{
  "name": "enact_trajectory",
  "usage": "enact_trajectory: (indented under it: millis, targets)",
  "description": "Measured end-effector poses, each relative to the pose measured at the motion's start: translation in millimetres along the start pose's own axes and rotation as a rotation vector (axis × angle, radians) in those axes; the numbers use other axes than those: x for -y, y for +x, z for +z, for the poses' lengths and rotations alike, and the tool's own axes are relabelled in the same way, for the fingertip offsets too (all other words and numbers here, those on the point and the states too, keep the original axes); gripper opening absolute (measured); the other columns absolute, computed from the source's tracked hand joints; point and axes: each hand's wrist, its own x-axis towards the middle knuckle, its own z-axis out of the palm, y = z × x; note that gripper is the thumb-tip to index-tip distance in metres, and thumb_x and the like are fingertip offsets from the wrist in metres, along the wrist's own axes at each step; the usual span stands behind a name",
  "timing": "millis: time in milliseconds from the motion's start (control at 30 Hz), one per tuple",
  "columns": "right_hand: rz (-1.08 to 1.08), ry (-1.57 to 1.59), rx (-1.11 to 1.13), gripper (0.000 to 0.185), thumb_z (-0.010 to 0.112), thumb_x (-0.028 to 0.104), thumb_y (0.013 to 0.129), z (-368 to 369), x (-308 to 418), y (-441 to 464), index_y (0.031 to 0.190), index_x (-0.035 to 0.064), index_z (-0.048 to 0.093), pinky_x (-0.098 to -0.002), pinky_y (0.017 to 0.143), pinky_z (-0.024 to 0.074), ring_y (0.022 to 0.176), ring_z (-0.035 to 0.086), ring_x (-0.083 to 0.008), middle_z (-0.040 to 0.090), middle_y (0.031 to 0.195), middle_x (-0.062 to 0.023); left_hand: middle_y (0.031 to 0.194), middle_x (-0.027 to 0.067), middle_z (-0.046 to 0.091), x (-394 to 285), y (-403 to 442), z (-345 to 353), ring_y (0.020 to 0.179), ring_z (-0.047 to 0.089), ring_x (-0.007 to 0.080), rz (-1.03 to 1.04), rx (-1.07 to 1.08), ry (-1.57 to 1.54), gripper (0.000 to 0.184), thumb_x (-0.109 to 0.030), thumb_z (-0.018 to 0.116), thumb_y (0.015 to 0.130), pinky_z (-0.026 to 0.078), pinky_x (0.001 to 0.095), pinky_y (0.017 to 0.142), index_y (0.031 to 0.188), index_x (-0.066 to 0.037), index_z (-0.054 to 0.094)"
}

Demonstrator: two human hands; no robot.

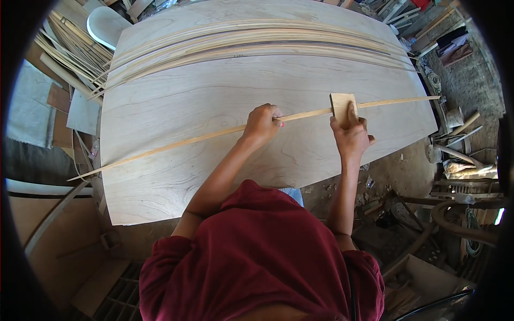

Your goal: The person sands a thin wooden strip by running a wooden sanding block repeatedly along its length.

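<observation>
Cluttered on both sides

Flanked far left of the fingers [276, 110] by a pale sheet [29, 101] and, farther ahead on that side, by a white chair [106, 27]. Bordered well to their right by dark cloths [455, 46] ahead and, farther back, greenish coiled cord [470, 236].

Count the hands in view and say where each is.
2: the left hand grips the long wooden strip near its middle; the right hand holds a wooden block on that strip, further right.
</observation>
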Motion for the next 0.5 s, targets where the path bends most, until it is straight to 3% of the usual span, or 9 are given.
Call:
enact_trajectory:
  millis: [67,133,200,300,400,467,500]
  targets:
    - [0.033,-0.091,-0.051,0.067,0.071,0.042,0.066,-2,3,-1,0.127,0.0201,0.053,-0.0529,0.074,0.0352,0.067,0.059,-0.0238,0.061,0.085,-0.0109,0.082,0.0167,0.065,-2,2,-1,0.076,0.064,0.0268,0.0,0.016,0.004,0.012,0.002,0.064,0.071,0.049,0.0339,0.07,0.083,0.003,0.065]
    - [-0.016,-0.07,0.034,0.068,0.07,0.042,0.066,6,15,-13,0.128,0.0209,0.052,-0.0521,0.074,0.0352,0.071,0.059,-0.0232,0.06,0.084,-0.0107,0.083,0.0174,0.065,-4,3,-3,0.076,0.064,0.0272,-0.024,0.027,0.019,0.013,0.002,0.064,0.071,0.049,0.0337,0.07,0.084,0.004,0.065]
    - [-0.167,-0.08,0.103,0.072,0.069,0.042,0.067,10,36,-33,0.132,0.0213,0.047,-0.0536,0.079,0.0328,0.081,0.059,-0.023,0.058,0.089,-0.0113,0.084,0.0176,0.065,-1,2,-1,0.077,0.064,0.0273,-0.02,0.025,0.039,0.014,0.003,0.064,0.071,0.049,0.0335,0.07,0.085,0.004,0.065]
    - [-0.25,-0.06,0.149,0.072,0.069,0.043,0.066,11,49,-43,0.131,0.0213,0.048,-0.054,0.08,0.0323,0.079,0.06,-0.024,0.058,0.095,-0.0122,0.085,0.018,0.065,-1,0,1,0.078,0.065,0.0273,-0.014,0.012,0.054,0.016,0.003,0.064,0.071,0.05,0.033,0.071,0.087,0.004,0.065]
    - [-0.229,-0.09,0.163,0.072,0.069,0.043,0.065,2,34,-20,0.13,0.0208,0.049,-0.0549,0.082,0.0319,0.077,0.061,-0.0259,0.059,0.093,-0.0133,0.086,0.0182,0.065,1,-1,1,0.08,0.065,0.0269,-0.022,0.012,0.036,0.017,0.002,0.065,0.071,0.05,0.0326,0.072,0.088,0.004,0.065]
    - [-0.029,-0.028,0.139,0.069,0.068,0.042,0.066,1,11,1,0.129,0.0217,0.049,-0.0567,0.085,0.0312,0.075,0.062,-0.027,0.061,0.089,-0.0143,0.086,0.0183,0.065,1,-1,1,0.081,0.065,0.0267,-0.033,0.023,0.013,0.018,0.001,0.065,0.071,0.05,0.0324,0.072,0.089,0.004,0.065]
    - [-0.03,-0.028,0.141,0.069,0.068,0.042,0.066,-3,11,6,0.129,0.0217,0.049,-0.0567,0.085,0.0312,0.075,0.062,-0.027,0.061,0.089,-0.0143,0.086,0.018,0.065,1,-2,1,0.08,0.065,0.0267,-0.028,0.018,-0.003,0.017,0.0,0.066,0.071,0.05,0.0324,0.071,0.088,0.004,0.065]
